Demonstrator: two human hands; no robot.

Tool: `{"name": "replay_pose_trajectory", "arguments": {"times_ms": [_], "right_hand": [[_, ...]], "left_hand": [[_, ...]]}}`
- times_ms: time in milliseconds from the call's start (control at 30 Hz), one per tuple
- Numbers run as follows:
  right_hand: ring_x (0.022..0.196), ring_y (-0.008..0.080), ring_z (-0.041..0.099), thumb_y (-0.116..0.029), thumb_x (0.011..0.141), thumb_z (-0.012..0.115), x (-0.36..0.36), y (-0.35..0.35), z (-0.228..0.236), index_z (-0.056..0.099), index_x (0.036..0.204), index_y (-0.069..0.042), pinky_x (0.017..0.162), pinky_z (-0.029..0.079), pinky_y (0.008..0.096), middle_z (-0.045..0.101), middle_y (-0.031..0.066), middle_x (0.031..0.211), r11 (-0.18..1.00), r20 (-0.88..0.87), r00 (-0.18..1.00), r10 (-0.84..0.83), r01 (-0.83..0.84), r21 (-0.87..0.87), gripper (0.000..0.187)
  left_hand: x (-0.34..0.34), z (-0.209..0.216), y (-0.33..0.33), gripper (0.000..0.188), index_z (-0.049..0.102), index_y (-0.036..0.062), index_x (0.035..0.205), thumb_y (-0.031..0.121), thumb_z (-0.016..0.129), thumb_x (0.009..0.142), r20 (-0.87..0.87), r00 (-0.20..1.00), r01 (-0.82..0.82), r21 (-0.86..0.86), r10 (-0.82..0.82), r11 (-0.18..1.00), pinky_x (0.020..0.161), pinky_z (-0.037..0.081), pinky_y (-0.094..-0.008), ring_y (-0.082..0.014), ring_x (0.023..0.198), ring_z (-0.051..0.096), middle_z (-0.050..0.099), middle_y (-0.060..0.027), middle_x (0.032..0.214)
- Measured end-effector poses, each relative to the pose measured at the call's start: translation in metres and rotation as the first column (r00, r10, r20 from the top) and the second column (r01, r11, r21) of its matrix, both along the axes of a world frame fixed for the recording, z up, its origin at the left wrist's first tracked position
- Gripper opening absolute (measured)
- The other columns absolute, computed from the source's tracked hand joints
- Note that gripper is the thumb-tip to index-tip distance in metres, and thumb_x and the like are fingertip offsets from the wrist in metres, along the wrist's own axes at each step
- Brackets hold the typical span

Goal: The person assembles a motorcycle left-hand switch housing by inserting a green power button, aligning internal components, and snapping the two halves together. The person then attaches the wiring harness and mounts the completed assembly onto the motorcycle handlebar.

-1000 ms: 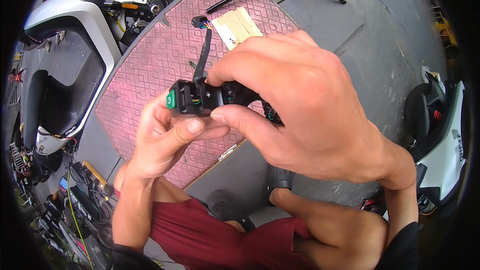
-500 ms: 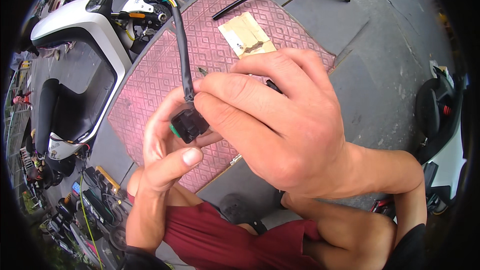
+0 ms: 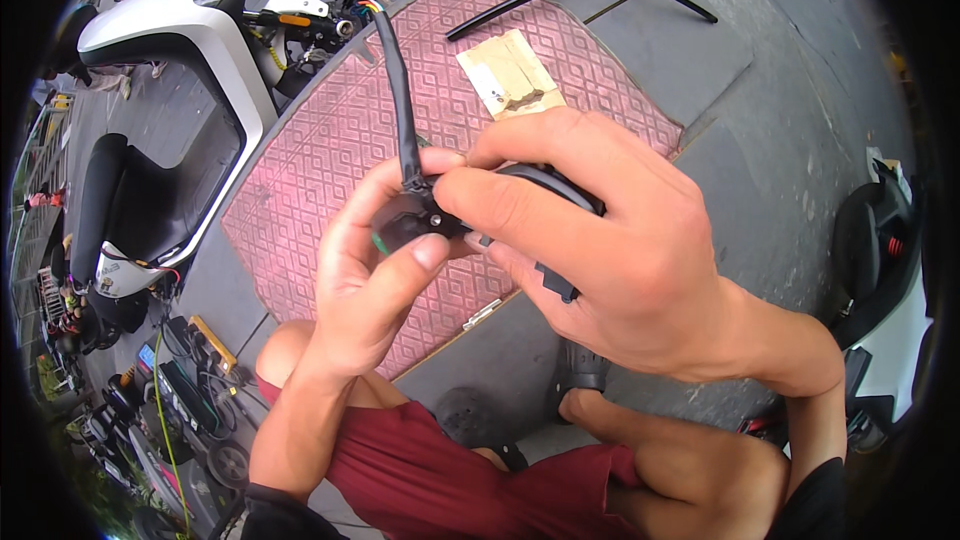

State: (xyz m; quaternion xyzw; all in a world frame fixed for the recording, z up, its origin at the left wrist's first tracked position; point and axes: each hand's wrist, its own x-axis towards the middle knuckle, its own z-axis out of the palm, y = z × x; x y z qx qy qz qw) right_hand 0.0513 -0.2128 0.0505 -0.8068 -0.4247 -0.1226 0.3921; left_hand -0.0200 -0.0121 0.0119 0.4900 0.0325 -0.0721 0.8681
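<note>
Both hands are working at chest height on a black plastic handlebar switch housing (image 3: 470,225) with a thick black sheathed cable (image 3: 398,90) running up out of it. The left hand (image 3: 375,270) is wrapping around the housing's left end, thumb pressing across its face and fingers closing behind it near the cable's root. The right hand (image 3: 610,260) is clamping over the housing's right part from above, its thumb and forefinger pinching close to the spot where the left thumb sits.

To do this step well, the left hand should be giving a firm, still hold while the right is doing the fine work; the pinch ought to be staying on the hard shell rather than on the cable, since pulling there is likely to strain the coloured wire ends (image 3: 368,6) showing at the cable's far tip. Keeping the piece close over the lap is also sensible, as any small part slipping free would be falling onto the paving.

The housing is looking dark, blocky and matte, with a green button edge peeking out at its left and a squared black tab jutting from below the right palm. Most of its body is hidden by the fingers, so I cannot tell whether it is in one piece or split.

Underneath, a red patterned paving panel (image 3: 330,160) is lying in the grey pavement, with a flat brown cardboard piece (image 3: 510,75) on it. A white and black electric scooter (image 3: 170,90) is standing at the left.
</note>
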Motion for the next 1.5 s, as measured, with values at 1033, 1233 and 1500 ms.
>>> {"name": "replay_pose_trajectory", "arguments": {"times_ms": [1033, 1233, 1500], "right_hand": [[0.118, 0.0314, 0.059, 0.004, 0.081, 0.074, -0.026, 0.002, -0.031, 0.06, 0.134, 0.004, 0.095, 0.054, 0.0381, 0.053, 0.0223, 0.135, 0.961, -0.291, 0.94, 0.176, -0.1, 0.259, 0.055], [0.113, 0.0304, 0.065, 0.0, 0.081, 0.08, -0.022, 0.0, -0.031, 0.064, 0.131, 0.003, 0.092, 0.057, 0.0366, 0.061, 0.0229, 0.132, 0.911, -0.368, 0.896, 0.249, -0.088, 0.403, 0.053], [0.118, 0.0324, 0.065, -0.012, 0.08, 0.087, 0.002, -0.008, -0.011, 0.064, 0.127, 0.006, 0.099, 0.056, 0.04, 0.058, 0.0267, 0.135, 0.93, -0.199, 0.919, 0.341, -0.3, 0.212, 0.056]], "left_hand": [[0.003, -0.016, -0.012, 0.044, 0.067, -0.0059, 0.126, -0.004, 0.082, 0.085, 0.552, 0.787, -0.592, 0.554, 0.274, 0.585, 0.08, 0.061, -0.0291, -0.0168, 0.094, 0.076, 0.077, -0.0139, 0.108], [0.003, -0.015, -0.006, 0.045, 0.067, -0.0065, 0.127, -0.003, 0.081, 0.085, 0.585, 0.778, -0.595, 0.568, 0.231, 0.569, 0.082, 0.062, -0.0301, -0.0184, 0.096, 0.077, 0.078, -0.0158, 0.111], [-0.002, -0.005, -0.006, 0.042, 0.066, -0.0069, 0.13, -0.002, 0.08, 0.09, 0.441, 0.874, -0.425, 0.494, 0.202, 0.758, 0.09, 0.06, -0.0319, -0.0185, 0.104, 0.074, 0.076, -0.016, 0.114]]}}
